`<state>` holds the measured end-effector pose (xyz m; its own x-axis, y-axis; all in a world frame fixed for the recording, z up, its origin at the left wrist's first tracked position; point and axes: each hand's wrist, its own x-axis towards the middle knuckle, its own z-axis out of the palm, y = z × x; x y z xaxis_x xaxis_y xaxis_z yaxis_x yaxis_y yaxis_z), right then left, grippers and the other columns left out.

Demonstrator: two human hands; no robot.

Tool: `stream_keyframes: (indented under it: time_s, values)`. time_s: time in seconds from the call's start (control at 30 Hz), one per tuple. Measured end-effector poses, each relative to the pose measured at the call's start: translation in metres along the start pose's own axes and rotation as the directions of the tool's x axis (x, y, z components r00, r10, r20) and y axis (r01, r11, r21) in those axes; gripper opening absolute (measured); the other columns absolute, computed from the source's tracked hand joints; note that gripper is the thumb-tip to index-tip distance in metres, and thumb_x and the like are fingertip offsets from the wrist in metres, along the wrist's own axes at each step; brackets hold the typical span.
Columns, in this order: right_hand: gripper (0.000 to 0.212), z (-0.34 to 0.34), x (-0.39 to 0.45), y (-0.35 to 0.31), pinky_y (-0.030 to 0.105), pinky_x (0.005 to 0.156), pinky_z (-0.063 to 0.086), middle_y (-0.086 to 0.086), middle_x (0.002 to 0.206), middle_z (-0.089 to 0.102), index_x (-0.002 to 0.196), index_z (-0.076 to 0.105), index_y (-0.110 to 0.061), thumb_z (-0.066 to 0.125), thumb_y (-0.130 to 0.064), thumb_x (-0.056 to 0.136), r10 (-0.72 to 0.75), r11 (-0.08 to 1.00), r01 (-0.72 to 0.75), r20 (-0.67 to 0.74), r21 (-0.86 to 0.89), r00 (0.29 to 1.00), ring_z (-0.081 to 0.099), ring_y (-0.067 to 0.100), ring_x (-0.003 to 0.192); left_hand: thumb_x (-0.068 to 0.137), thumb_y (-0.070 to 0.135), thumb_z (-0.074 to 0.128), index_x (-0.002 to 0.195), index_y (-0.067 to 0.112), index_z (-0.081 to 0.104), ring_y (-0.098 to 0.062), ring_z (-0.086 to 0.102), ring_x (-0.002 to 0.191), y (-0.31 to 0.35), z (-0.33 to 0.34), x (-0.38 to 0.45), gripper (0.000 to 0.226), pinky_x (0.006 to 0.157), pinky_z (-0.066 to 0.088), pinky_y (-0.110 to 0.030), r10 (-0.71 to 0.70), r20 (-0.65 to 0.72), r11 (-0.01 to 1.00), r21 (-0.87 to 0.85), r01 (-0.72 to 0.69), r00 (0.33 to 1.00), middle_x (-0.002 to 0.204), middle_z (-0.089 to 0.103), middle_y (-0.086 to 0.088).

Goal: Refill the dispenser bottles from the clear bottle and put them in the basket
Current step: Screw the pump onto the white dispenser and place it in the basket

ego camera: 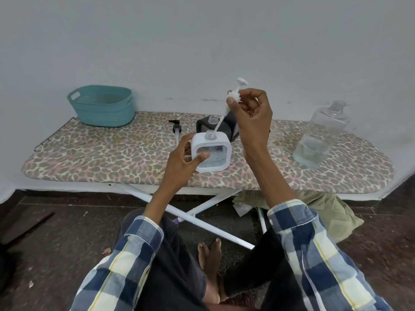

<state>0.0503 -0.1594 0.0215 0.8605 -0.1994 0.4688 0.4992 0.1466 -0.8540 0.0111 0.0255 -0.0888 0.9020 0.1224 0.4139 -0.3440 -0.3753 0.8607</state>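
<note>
Your left hand (184, 158) grips white square dispenser bottle (211, 152) to steady it — right hand (251, 115) pinches white pump (234, 95), tube angled into neck. Teal basket (102, 105) far left of bottle.

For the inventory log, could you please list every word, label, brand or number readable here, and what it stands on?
None is readable.
White dispenser bottle: embossed pattern only, no legible text.
Black dispenser bottle: no label visible.
Clear bottle: no label.
Teal basket: plain.
</note>
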Motion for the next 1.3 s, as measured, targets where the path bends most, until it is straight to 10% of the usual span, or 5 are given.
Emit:
stream_keyframes:
  time_s: [0.5, 1.1, 1.3]
  values:
    - [0.039, 0.002, -0.010, 0.004, 0.025, 0.088, 0.061, 0.003, 0.113, 0.073, 0.119, 0.057, -0.005, 0.083, -0.011, 0.090, -0.096, 0.960, 0.149, 0.221, -0.236, 0.971, 0.075, 0.010, 0.101, 0.098, 0.033, 0.080, 0.151, 0.027, 0.053, -0.002, 0.070, 0.115, 0.000, 0.002, -0.002, 0.060, 0.089, 0.057, -0.015, 0.007, 0.006, 1.000, 0.001, -0.007, 1.000, 0.125, 0.073, 0.005]
    - [0.053, -0.005, -0.026, 0.043, 0.041, 0.113, 0.052, 0.001, 0.140, 0.069, 0.145, 0.064, -0.014, 0.061, -0.033, 0.096, 0.147, 0.885, 0.077, 0.433, -0.460, 0.889, 0.065, 0.011, 0.130, 0.098, 0.040, 0.079, 0.151, 0.028, 0.051, -0.010, 0.072, 0.115, -0.006, 0.004, -0.001, 0.061, 0.092, 0.061, -0.028, 0.036, 0.019, 0.999, 0.006, -0.036, 0.999, 0.124, 0.075, 0.002]
    - [0.040, -0.011, -0.021, 0.041, 0.029, 0.108, 0.052, 0.004, 0.135, 0.071, 0.141, 0.066, -0.008, 0.064, -0.012, 0.101, 0.117, 0.860, 0.151, 0.474, -0.488, 0.873, 0.068, 0.012, 0.123, 0.098, 0.041, 0.079, 0.152, 0.029, 0.050, -0.011, 0.072, 0.116, -0.008, 0.005, 0.000, 0.062, 0.092, 0.063, -0.030, 0.036, 0.016, 0.999, 0.011, -0.036, 0.999, 0.124, 0.074, 0.002]
